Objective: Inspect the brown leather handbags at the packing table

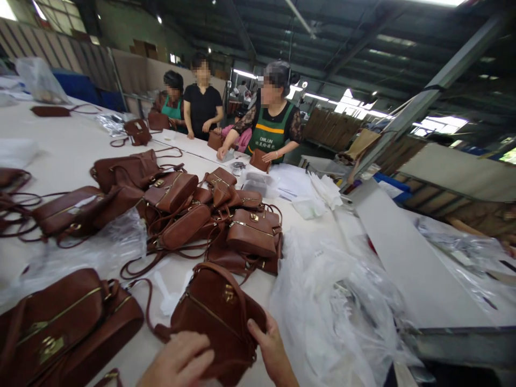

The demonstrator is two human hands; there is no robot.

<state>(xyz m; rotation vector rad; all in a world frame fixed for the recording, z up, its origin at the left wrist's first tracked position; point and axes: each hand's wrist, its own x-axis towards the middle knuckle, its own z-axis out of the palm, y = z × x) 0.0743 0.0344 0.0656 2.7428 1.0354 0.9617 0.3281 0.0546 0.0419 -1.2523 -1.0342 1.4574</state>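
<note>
Brown handbag [215, 312] at lower centre of the frame on the white table [60, 156]: grained leather, gold zip slanting across its face, small gold clasp near the top, curved handle arching over it, thin strap looping off to the left. Gripped at its near edge by left hand [179, 363], fingers together and flat on the leather, and right hand [268, 344], thumb pressed on the bag's right side. Beyond, upper centre, heap of matching bags [209, 215]; right, crumpled clear plastic bags [334, 301].
</note>
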